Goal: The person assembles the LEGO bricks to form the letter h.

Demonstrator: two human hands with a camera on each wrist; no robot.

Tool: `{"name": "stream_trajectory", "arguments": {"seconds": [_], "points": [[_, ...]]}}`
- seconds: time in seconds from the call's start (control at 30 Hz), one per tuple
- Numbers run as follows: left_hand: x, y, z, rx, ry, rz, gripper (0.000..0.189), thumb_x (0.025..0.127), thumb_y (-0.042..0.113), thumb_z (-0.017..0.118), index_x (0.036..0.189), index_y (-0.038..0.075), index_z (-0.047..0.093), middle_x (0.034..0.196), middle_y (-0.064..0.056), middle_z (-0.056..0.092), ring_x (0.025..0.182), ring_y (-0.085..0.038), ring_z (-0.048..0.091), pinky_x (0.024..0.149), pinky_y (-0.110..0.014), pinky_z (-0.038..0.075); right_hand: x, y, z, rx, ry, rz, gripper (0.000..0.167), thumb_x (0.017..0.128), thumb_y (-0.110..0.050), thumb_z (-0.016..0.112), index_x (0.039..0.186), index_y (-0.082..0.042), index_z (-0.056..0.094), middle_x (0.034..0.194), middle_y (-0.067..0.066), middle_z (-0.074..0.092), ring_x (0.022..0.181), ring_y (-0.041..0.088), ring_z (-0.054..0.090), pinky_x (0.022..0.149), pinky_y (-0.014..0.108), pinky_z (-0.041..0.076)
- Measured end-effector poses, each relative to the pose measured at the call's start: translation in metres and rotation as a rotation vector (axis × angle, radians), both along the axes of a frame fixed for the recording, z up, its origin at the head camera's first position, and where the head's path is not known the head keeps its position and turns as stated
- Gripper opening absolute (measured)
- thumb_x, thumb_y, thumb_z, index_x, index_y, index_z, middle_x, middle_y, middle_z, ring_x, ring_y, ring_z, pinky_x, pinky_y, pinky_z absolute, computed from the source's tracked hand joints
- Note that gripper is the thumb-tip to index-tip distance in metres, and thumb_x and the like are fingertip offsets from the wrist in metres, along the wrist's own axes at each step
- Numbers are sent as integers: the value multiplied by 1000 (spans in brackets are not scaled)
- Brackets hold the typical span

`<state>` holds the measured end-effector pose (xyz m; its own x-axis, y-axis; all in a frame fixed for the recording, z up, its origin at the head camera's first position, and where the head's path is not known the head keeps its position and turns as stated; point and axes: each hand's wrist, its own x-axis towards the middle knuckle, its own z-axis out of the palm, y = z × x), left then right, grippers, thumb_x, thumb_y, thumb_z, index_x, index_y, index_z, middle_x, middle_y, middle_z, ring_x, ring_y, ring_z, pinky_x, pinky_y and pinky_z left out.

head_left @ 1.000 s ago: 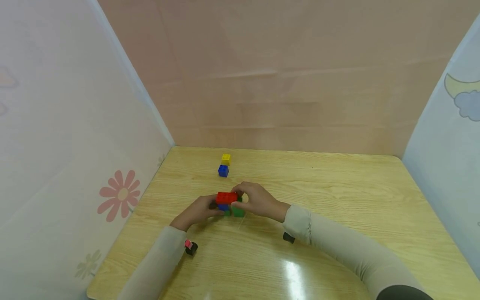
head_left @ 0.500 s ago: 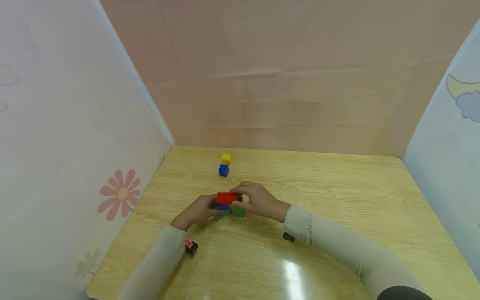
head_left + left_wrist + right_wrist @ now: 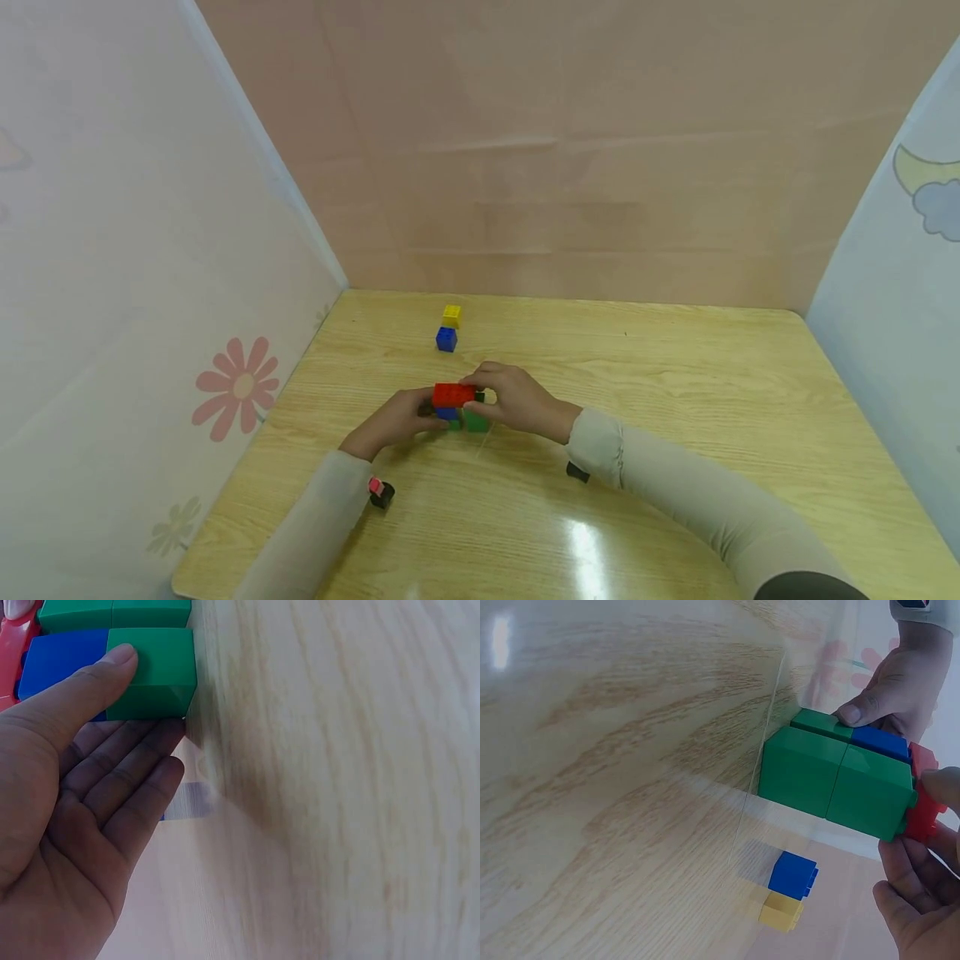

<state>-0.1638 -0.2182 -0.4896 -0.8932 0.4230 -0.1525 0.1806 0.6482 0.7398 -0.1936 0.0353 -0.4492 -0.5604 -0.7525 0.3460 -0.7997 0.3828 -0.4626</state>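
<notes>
A red brick point(image 3: 453, 395) lies across the top of two short stacks standing side by side. One stack is a blue block point(image 3: 64, 664) over a green block point(image 3: 154, 660); the other is two green blocks point(image 3: 802, 769). My left hand point(image 3: 395, 419) grips the blue-and-green stack from the left, its thumb along the near face. From the right, my right hand point(image 3: 521, 402) pinches the red brick between thumb and fingers. Green studs show beside the red brick in the right wrist view; whether it sits fully down on them I cannot tell.
Farther back on the wooden table point(image 3: 675, 400) stand a loose blue block point(image 3: 446, 339) and a yellow block point(image 3: 452, 317) close together. A tan backdrop point(image 3: 562, 167) rises behind the table, with pale patterned side panels left and right.
The right fingers and the red brick have shifted very slightly; both hands otherwise keep their places, and the loose blocks stay put.
</notes>
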Motion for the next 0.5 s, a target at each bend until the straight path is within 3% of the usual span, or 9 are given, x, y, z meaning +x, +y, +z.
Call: {"name": "stream_trajectory", "arguments": {"seconds": [0.2, 0.5], "points": [[-1, -1, -2, 1, 5, 2, 46, 89, 27, 73, 132, 18, 59, 123, 3, 64, 111, -15, 62, 96, -38, 50, 1, -1, 0, 2, 2, 5, 36, 88, -26, 74, 119, -8, 69, 104, -1, 66, 86, 10, 61, 76, 29, 56], [-2, -2, -5, 12, 4, 4, 46, 89, 26, 73, 132, 18, 59, 124, 3, 64, 112, -15, 62, 97, -37, 49, 3, -2, 1, 39, 48, -14, 36, 88, -26, 75, 119, -9, 69, 104, -1, 65, 85, 10, 62, 76, 21, 54]]}}
